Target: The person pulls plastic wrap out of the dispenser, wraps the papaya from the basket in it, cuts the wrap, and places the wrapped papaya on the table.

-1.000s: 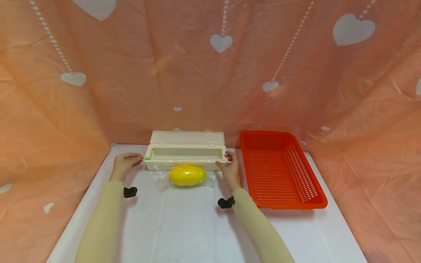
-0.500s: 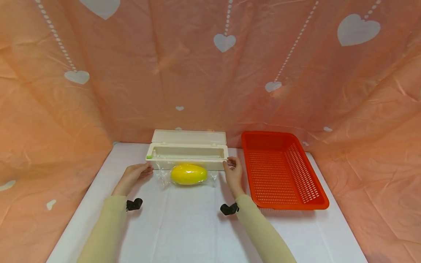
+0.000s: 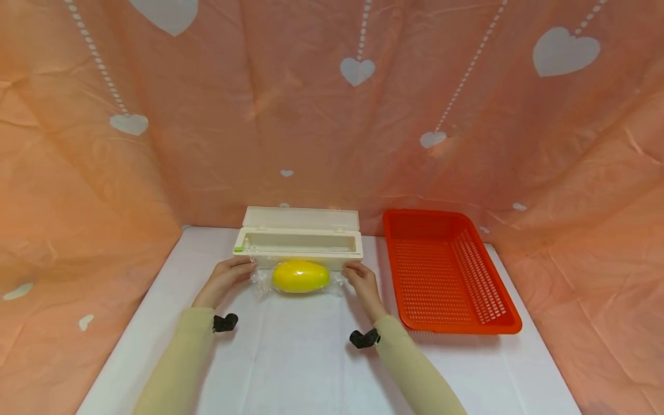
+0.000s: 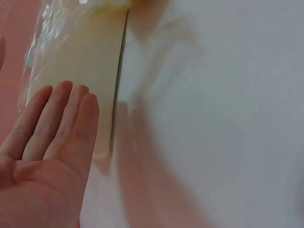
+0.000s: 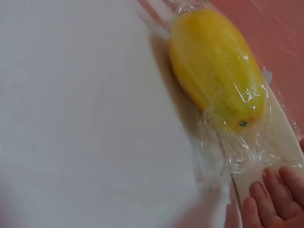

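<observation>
A yellow, papaya-like fruit lies wrapped in clear plastic film against the front of a long white film dispenser box. The box's lid is raised, and a green slider sits at its left end. My left hand is at the left end of the film, with fingers extended and together in the left wrist view. At the film's right end is my right hand; its fingers are slightly bent. Both thumbs are mostly hidden in the wrist views.
To the right of the box stands a red perforated plastic basket. A white cloth covers the table. Behind and at the sides hangs an orange-pink curtain printed with white hearts.
My left hand has left the slider end of the box and moved right and toward me, to the film. My right hand has come down from the box's right end toward the fruit.
</observation>
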Demonstrator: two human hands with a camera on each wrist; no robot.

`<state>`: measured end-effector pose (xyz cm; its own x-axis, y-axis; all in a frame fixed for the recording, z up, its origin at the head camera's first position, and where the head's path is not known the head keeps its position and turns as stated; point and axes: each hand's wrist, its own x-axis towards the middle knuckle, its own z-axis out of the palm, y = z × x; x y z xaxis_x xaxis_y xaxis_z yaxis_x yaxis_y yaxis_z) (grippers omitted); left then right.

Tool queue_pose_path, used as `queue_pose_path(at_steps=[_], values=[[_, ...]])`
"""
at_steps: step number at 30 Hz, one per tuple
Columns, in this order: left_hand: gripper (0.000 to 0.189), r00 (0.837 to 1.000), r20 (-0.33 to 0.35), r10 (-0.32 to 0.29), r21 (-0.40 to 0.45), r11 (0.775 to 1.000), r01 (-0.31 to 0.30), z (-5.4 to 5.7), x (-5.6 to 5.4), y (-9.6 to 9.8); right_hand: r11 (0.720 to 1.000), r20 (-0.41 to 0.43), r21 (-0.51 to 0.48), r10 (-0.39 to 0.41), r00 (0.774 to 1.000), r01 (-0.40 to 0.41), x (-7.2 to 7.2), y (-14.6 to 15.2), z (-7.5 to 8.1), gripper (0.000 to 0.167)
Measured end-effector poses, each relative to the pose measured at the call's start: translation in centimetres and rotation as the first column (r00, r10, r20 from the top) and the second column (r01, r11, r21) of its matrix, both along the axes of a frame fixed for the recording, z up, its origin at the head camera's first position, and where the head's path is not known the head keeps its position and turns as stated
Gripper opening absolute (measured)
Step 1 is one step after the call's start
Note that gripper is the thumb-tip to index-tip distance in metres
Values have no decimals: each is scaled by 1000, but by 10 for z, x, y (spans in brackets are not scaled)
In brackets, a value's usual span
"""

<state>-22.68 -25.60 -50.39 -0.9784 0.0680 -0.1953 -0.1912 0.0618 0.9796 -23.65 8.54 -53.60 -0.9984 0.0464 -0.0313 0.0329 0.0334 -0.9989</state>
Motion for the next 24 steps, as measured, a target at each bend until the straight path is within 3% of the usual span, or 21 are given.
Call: queue_pose_path(at_steps=[8, 14, 19, 24], values=[[45, 999, -24, -28, -44, 999, 27, -22, -10, 19, 999, 9, -41, 31, 999, -31, -7, -6, -17, 25], [27, 998, -41, -41, -12, 999, 41, -27, -7, 26, 996, 48, -86, 31, 998, -26, -6, -5, -21, 12], [22, 997, -53, -57, 2, 998, 57, -29, -5, 27, 994, 24, -104, 44, 999, -41, -4, -3, -19, 11], [24, 997, -68, -37, -24, 999, 35, -34, -2, 28, 999, 2, -13, 36, 999, -36, -2, -1, -17, 11]])
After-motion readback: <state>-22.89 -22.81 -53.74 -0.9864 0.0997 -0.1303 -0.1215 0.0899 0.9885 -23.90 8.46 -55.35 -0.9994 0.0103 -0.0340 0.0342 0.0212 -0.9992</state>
